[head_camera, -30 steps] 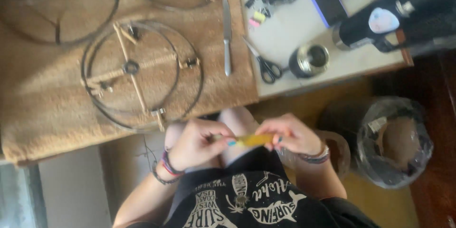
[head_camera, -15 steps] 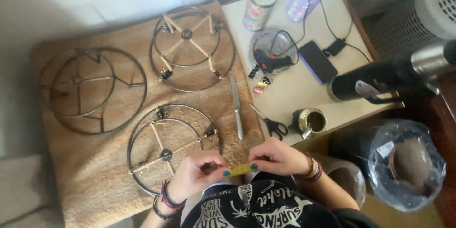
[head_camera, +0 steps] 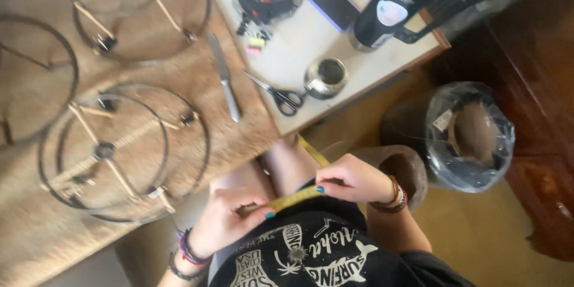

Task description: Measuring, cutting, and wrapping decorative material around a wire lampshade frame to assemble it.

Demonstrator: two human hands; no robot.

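Observation:
My left hand [head_camera: 230, 218] and my right hand [head_camera: 353, 178] both pinch a yellow measuring tape [head_camera: 294, 199] and stretch a short length of it over my lap. A loose end of the tape runs up past my right hand toward the table edge. Both wrists carry bracelets. Just beyond my left hand, on a brown mat [head_camera: 239, 137], lies a wire ring frame [head_camera: 122, 152] with wooden cross sticks.
Two more wire ring frames [head_camera: 134, 6] lie further back on the mat, with a knife [head_camera: 225, 78] beside them. Scissors [head_camera: 276, 93], a small metal cup [head_camera: 326, 76], a phone [head_camera: 330, 1] and a black bottle [head_camera: 397, 6] sit on the table. A plastic-lined bin [head_camera: 472, 134] stands at right.
The view has shifted and closed in on my lap. Both hands still hold the yellow tape, now stretched slightly longer between them.

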